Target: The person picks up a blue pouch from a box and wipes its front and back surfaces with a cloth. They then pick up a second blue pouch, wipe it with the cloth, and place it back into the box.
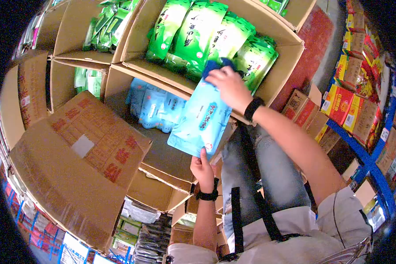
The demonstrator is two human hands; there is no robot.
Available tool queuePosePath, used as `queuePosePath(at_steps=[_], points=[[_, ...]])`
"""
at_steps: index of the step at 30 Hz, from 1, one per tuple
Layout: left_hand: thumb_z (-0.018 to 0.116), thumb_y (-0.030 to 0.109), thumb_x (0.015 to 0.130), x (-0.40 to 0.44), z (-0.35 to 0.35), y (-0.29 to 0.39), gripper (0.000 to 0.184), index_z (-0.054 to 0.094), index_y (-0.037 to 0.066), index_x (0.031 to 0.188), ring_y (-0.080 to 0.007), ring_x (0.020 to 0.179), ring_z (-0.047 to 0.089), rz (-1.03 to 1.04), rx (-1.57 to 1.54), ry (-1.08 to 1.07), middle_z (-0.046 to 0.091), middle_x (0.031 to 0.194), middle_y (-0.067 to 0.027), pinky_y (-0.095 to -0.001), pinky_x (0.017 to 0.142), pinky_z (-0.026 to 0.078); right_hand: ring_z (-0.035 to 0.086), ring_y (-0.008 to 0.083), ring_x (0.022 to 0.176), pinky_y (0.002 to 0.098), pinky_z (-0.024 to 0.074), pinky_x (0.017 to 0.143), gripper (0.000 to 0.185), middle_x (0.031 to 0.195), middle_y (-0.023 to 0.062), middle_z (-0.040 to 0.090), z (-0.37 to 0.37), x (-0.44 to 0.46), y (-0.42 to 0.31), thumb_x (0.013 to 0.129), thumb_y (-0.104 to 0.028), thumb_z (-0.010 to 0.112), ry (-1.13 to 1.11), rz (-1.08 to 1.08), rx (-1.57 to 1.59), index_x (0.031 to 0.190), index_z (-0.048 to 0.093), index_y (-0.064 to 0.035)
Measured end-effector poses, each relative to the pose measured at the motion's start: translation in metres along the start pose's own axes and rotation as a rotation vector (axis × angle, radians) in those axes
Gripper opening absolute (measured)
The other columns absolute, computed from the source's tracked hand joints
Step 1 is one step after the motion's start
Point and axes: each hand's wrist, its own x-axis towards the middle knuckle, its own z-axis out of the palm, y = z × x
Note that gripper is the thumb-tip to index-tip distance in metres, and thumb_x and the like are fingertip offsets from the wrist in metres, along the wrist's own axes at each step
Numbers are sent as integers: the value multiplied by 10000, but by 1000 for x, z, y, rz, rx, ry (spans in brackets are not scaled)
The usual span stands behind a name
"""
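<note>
A light blue pouch with dark lettering (pixel 200 119) is held between my hands, in front of the open cardboard boxes. My left hand (pixel 202 169) pinches its lower edge, with the thumb on top. At the pouch's upper end is my right hand (pixel 229 88), closed on a dark blue cloth (pixel 218 66) that touches the pouch. Green and white pouches (pixel 198 33) stand in the upper box just beyond my right hand. More light blue pouches (pixel 156 108) lie in the lower box, left of the held pouch.
A large cardboard flap (pixel 75 176) spreads over the lower left. Smaller boxes with green packs (pixel 108 28) stand at the upper left. On the right are a blue metal rack (pixel 361 154) and red and yellow cartons (pixel 339 103).
</note>
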Motion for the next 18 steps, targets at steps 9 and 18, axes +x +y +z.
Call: queuePosePath(at_steps=[9,18], points=[[516,212,907,2,-4,-2,204,553,12,928,-23,389,357,39,-62,-27,529,627,3,-182,339,276,584,274,869,331,454,806,295,943,137,606,-21,-26,70,814,28,444,45,291,320,1075,570,-28],[495,-11,820,0,-4,96,148,613,-25,908,-201,730,594,841,477,-281,628,845,-143,-269,650,445,565,161,934,266,435,832,284,997,94,621,-55,-62,50,820,11,468,300,662,876,1084,566,-22]])
